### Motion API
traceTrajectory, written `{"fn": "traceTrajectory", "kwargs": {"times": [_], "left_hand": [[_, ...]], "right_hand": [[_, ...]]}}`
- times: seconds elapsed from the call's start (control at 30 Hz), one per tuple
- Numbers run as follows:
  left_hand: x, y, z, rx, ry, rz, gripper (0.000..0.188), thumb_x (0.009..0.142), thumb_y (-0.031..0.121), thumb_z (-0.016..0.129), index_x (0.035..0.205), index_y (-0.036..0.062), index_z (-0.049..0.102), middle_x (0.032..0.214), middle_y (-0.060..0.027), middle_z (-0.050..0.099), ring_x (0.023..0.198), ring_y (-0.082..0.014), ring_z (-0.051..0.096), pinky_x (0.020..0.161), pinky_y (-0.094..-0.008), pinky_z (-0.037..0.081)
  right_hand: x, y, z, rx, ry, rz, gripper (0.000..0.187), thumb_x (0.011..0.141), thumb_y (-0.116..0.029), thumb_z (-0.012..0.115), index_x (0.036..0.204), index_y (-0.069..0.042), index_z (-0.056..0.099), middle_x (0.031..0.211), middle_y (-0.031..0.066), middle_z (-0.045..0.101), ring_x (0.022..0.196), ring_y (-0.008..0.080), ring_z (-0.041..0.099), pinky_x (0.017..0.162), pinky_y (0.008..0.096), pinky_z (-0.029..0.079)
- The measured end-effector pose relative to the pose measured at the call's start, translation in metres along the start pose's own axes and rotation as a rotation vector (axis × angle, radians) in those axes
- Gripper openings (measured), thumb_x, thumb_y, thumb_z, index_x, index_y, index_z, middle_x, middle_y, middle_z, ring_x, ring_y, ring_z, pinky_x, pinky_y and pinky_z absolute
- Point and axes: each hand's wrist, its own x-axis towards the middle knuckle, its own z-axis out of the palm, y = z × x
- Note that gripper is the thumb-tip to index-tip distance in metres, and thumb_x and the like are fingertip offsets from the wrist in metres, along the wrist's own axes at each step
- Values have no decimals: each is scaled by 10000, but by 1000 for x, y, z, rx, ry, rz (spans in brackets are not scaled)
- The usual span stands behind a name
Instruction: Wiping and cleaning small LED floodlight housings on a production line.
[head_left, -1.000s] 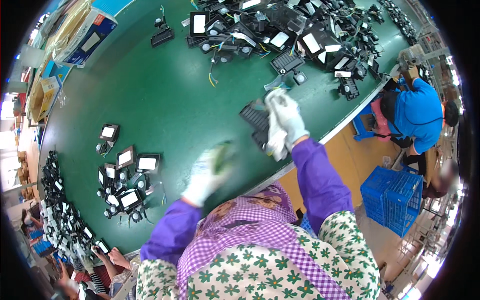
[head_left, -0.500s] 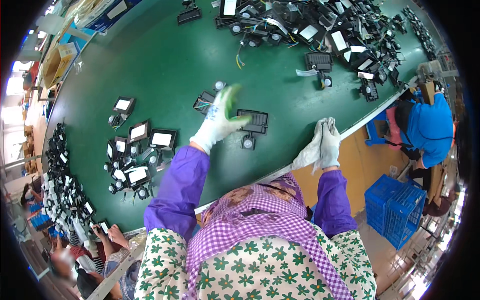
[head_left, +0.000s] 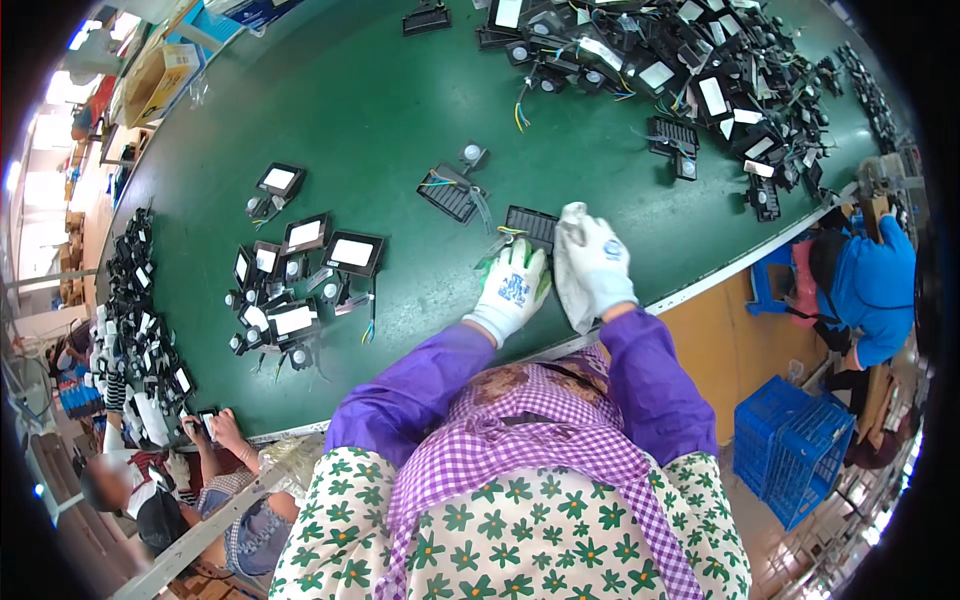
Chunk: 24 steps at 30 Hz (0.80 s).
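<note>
A black floodlight [head_left: 533, 225] with a ribbed back lies on the green table in front of me. My left hand [head_left: 514, 285], in a white glove with green fingertips, is closed over its near end, where the sensor is hidden. Also gloved, my right hand [head_left: 598, 258] holds a whitish cloth [head_left: 571, 285] against the floodlight's right side. Just beyond, a second ribbed floodlight [head_left: 447, 192] lies with its round white sensor [head_left: 472, 154] and loose coloured wires, touched by neither hand.
Several floodlights [head_left: 353, 252] lie grouped on the left. A large heap of floodlights [head_left: 690, 75] covers the far right. More line the left edge, where a co-worker's hands [head_left: 225, 428] hold something. On the right are blue crates [head_left: 790, 445] and a person in blue [head_left: 868, 280].
My left hand has come down and nearer onto the floodlight. My right hand has moved left from the table edge with the cloth. The view has shifted slightly.
</note>
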Motion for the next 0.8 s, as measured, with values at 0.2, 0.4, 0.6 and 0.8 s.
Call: {"fn": "traceTrajectory", "kwargs": {"times": [0.2, 0.4, 0.6, 0.8], "left_hand": [[-55, -11, 32, 89, 66, 84, 659, 873, 313, 620, 1437, 46, 409, 1430, -227, 414, 1311, -417, 409, 1060, -511, 369], [-77, -14, 25, 211, -18, 231, 717, 816, 278, 657, 1452, 74, 396, 1419, -208, 403, 1247, -380, 475, 1024, -452, 417], [-46, -1, -6, 106, -125, -9, 561, 840, 224, 651, 1373, 132, 503, 1192, -175, 542, 1049, -330, 589, 848, -441, 507], [-21, 8, -20, 217, -397, 38, 532, 873, 236, 631, 1370, 102, 498, 1134, -186, 596, 938, -318, 654, 771, -438, 528]], "right_hand": [[9, -17, 25, -153, -112, 49, 337, 928, -336, 552, 1213, -158, 578, 1107, 154, 632, 1017, 368, 643, 847, 482, 517], [10, -20, 25, -152, -101, 22, 362, 937, -357, 537, 1234, -154, 579, 1111, 156, 651, 1046, 360, 642, 871, 463, 514], [5, 15, 32, 132, -10, 84, 405, 973, -401, 528, 1189, -71, 617, 1100, 198, 681, 1042, 397, 635, 891, 449, 494], [-12, 30, 28, -47, 58, 151, 356, 966, -346, 565, 1155, -50, 623, 1088, 215, 689, 1025, 401, 646, 860, 440, 502]]}}
